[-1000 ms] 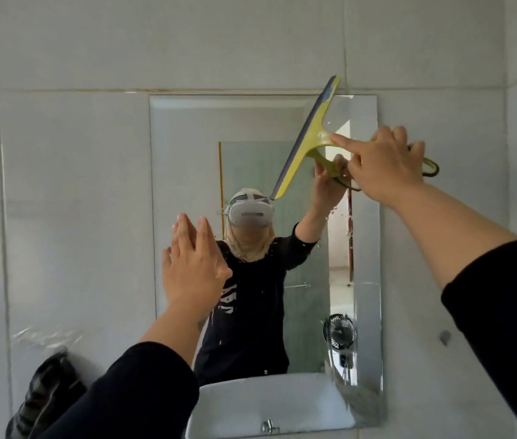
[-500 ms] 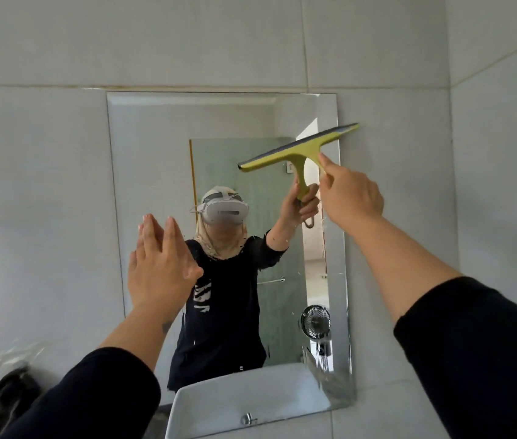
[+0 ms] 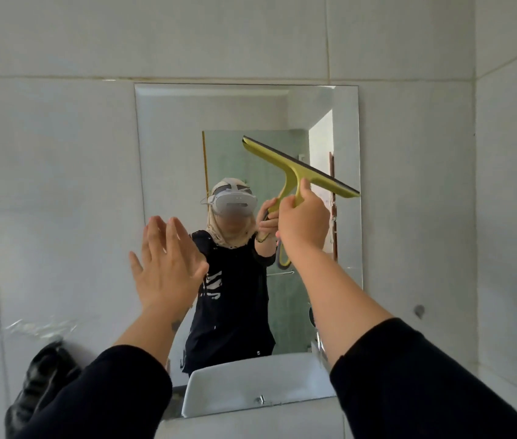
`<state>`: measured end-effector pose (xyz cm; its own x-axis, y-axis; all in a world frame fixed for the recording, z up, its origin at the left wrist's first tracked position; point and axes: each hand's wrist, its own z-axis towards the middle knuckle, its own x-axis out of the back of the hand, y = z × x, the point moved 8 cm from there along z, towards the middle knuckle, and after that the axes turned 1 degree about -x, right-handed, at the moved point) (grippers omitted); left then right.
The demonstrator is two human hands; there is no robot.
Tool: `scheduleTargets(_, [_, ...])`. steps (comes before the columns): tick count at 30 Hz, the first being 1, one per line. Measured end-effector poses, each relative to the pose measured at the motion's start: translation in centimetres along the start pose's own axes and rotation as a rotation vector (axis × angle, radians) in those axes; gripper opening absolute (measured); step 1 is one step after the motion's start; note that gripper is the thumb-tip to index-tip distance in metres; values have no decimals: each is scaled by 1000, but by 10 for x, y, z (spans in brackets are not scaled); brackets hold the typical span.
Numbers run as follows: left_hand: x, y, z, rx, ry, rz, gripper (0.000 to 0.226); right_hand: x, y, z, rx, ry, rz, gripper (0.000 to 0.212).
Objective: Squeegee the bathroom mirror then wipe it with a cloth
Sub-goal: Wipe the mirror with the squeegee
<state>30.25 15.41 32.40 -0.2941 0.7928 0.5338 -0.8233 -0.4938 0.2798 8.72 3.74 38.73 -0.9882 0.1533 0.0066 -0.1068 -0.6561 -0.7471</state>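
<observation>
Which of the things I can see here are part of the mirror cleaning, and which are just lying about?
Part of the job:
mirror
yellow squeegee, held in the right hand
left hand, open and empty

Just lying about:
dark bundle at lower left
white basin

Right hand (image 3: 303, 221) covers most of the squeegee (image 3: 298, 169) handle; only the loop end shows below the wrist. Whether the blade touches the mirror (image 3: 171, 153) glass can't be told. Both forearms block the mirror's lower middle and right; its lower left corner is hidden behind the left sleeve (image 3: 98, 394). Dark object (image 3: 40, 378) at lower left is blurred, partly covered by that sleeve, unidentifiable. Reflected face is blurred. Both sleeves run off the bottom edge.
</observation>
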Motion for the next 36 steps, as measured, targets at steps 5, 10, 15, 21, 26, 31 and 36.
scheduleTargets(5, [-10,-16,-27,12,-61,13,96,-33,-11,-23,25,-21,31,46])
scheduleTargets(10, [-30,-18,-45,24,-143,0,95,-79,-28,-52,79,-90,-5,50])
scheduleTargets(15, [-35,-18,-44,25,-162,34,97,-96,-45,-67,187,-137,-110,49])
scheduleTargets(21, [-34,-19,-44,18,-190,30,95,-107,-55,-76,378,-241,-274,48])
scheduleTargets(26, [-33,-19,-43,25,-188,17,97,-93,-52,-63,525,-335,-501,49])
scheduleTargets(31, [-32,-18,-44,28,-177,20,98,-68,-50,-50,677,-348,-763,53])
scheduleTargets(36, [-29,-14,-44,46,-165,19,96,-53,-43,-44,700,-332,-853,55])
